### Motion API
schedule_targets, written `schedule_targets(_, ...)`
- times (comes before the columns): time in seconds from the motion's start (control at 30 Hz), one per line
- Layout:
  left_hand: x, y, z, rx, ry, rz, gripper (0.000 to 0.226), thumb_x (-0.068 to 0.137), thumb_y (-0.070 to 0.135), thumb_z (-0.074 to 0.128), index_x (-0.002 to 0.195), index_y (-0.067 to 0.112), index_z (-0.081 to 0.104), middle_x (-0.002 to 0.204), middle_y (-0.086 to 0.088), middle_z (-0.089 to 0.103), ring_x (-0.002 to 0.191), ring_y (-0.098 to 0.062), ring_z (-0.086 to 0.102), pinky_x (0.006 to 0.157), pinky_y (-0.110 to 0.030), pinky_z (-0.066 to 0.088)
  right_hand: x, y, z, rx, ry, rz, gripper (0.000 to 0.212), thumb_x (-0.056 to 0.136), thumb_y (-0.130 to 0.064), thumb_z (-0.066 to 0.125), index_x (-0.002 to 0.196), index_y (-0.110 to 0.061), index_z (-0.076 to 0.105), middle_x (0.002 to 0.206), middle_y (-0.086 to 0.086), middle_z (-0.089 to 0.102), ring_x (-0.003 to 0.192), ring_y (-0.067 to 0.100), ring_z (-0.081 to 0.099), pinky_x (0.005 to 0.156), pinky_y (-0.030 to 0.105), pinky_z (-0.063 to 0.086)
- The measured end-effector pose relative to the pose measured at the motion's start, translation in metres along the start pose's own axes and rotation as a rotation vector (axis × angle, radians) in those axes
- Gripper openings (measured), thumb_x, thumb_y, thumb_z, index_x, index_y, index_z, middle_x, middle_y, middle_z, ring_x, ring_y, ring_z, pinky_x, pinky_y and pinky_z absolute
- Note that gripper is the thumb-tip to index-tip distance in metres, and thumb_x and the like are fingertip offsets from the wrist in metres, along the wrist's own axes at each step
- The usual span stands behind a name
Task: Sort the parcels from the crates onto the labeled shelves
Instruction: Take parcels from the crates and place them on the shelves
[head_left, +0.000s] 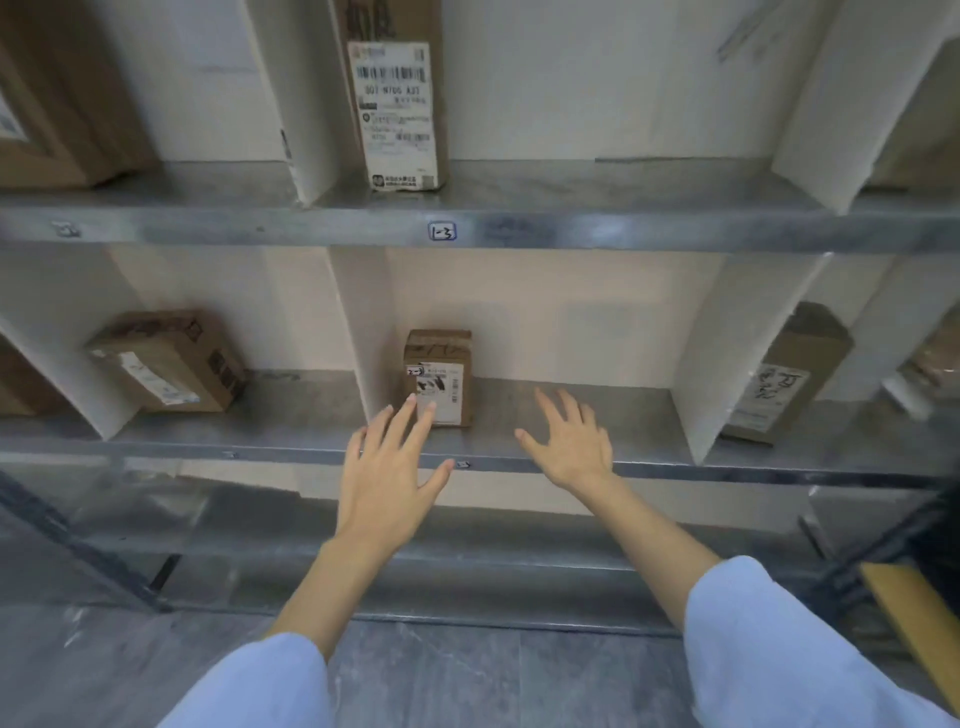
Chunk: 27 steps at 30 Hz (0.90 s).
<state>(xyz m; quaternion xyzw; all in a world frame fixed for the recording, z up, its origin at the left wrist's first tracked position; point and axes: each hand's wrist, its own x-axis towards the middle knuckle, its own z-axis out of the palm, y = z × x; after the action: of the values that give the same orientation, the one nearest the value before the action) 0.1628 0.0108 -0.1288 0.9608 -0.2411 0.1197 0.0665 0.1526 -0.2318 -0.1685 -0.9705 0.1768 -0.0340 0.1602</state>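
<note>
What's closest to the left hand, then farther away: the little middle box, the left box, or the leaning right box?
1. The little middle box, just at the fingertips of the left hand.
2. The left box, off to the left side.
3. The leaning right box, far right, past the right hand.
</note>
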Motion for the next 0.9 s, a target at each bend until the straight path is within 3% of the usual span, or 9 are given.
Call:
schedule_targets(0.13,-0.009,0.037,-0.02,-0.043,-0.014,0.1,0.076,0.088,0.067,0.021,0.149,0.025,0.039,0.153,-0.002,0.04,0.137,-0.027,0.041,0.107,-0.042,0.035,-0.058,0.024,-0.046,-0.064,0.022,0.095,0.071,0.096,-0.063,0.036,0.157,-0.035,0.011,0.165,0.0,0.009,0.148,0.029,0.015,0.113,0.046,0.026)
schedule_targets(0.3,-0.017,0.109,-0.041,-0.097,-0.02,0.282,0.088,0.08,0.072,0.006,0.154,0.03,0.025,0.16,0.003,0.027,0.146,-0.022,0.025,0.114,-0.041,0.022,-0.132,0.065,-0.095,-0.075,0.107,0.22,0.072,0.096,-0.064,0.038,0.156,-0.035,0.012,0.164,0.0,0.014,0.146,0.029,0.02,0.113,0.048,0.029)
schedule_targets(0.43,-0.021,0.181,-0.055,-0.174,-0.01,0.445,0.085,0.082,0.073,0.01,0.153,0.03,0.028,0.158,0.003,0.032,0.143,-0.022,0.031,0.111,-0.042,0.026,-0.191,0.105,-0.135,-0.094,0.188,0.334,0.072,0.095,-0.064,0.039,0.156,-0.035,0.014,0.163,0.0,0.017,0.145,0.03,0.022,0.114,0.049,0.029)
schedule_targets(0.53,-0.027,0.238,-0.064,-0.225,-0.008,0.575,0.075,0.092,0.071,0.021,0.155,0.032,0.018,0.161,0.004,0.022,0.146,-0.02,0.025,0.114,-0.041,0.023,-0.231,0.136,-0.167,-0.097,0.245,0.411,0.071,0.096,-0.063,0.039,0.156,-0.036,0.013,0.163,0.0,0.017,0.146,0.028,0.02,0.114,0.047,0.027)
schedule_targets(0.7,-0.029,0.327,-0.074,-0.347,-0.021,0.734,0.087,0.08,0.076,0.007,0.156,0.033,0.016,0.162,0.007,0.019,0.148,-0.017,0.02,0.116,-0.039,0.02,-0.281,0.191,-0.215,-0.072,0.342,0.545,0.069,0.098,-0.057,0.041,0.156,-0.034,0.014,0.163,0.001,0.018,0.147,0.028,0.02,0.113,0.048,0.029)
schedule_targets(0.9,-0.015,0.428,-0.065,-0.393,-0.054,0.882,0.072,0.095,0.066,0.034,0.156,0.033,0.014,0.162,0.007,0.019,0.147,-0.015,0.02,0.117,-0.038,0.017,-0.309,0.276,-0.243,-0.064,0.435,0.678,0.066,0.097,-0.057,0.043,0.154,-0.032,0.021,0.16,0.003,0.025,0.144,0.031,0.026,0.113,0.049,0.031)
